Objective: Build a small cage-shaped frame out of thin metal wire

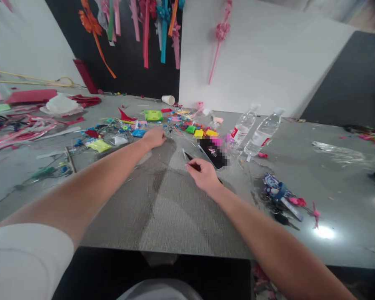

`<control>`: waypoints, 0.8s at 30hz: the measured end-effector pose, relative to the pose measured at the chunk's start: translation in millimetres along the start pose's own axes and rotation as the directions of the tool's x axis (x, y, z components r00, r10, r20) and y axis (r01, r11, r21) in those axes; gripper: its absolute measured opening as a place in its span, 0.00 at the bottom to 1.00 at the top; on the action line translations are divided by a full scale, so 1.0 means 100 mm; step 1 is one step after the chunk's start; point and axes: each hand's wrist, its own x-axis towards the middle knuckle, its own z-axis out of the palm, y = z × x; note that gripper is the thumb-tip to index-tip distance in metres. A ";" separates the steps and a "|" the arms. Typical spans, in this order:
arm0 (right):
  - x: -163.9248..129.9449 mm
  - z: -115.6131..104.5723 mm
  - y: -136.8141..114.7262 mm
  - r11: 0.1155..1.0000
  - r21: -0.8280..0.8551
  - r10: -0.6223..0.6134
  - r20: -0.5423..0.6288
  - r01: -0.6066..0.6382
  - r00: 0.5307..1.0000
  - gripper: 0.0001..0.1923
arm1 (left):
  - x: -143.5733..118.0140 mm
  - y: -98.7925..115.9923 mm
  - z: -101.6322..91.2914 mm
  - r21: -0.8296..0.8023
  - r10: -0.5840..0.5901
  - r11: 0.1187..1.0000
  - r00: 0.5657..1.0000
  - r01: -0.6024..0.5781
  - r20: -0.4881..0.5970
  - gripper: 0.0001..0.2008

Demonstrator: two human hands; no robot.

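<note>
A thin dark tool [189, 157], prob. tweezers or small scissors (too small to tell), is pinched betw. thumb and fingertips of the right hand [204, 175]; fingers are closed together on its near end. Its long axis is seen running away from the grip, up and slightly to the left, w/ the tip lifted just off the grey table [162, 216]. Just beyond and right of the grip a phone [213, 152] is laid flat, screen blurred, nearly touching the tool's line. The left hand [154, 137] is set further out, up-left of the right-hand grip and well apart from it; it is curled knuckles-up on the table at the edge of a litter of coloured scraps. Whether anything is clamped in it cannot be told, since the fingers are folded under. The tool tip is pointed roughly toward the gap betw. the two hands, so the right hand is by far the nearer to it. Further out from the left hand, small coloured packets [203, 132] in yellow, green and blue are scattered, and a green pouch [153, 115] is lying beyond those. Right of the phone, two water bottles [253, 133] are lying tipped on their sides. Nearer than the grip and to its right, a keychain bundle [279, 193] is resting. At the far wall, ribbon flowers [150, 25] are hung, and a paper cup [168, 100] is lying on its side.
</note>
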 end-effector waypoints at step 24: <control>-0.11 0.04 -0.20 0.986 0.078 0.129 0.187 -0.146 0.974 0.09 | -1.54 0.74 -0.63 -0.900 -0.023 0.435 0.999 0.032 0.025 0.08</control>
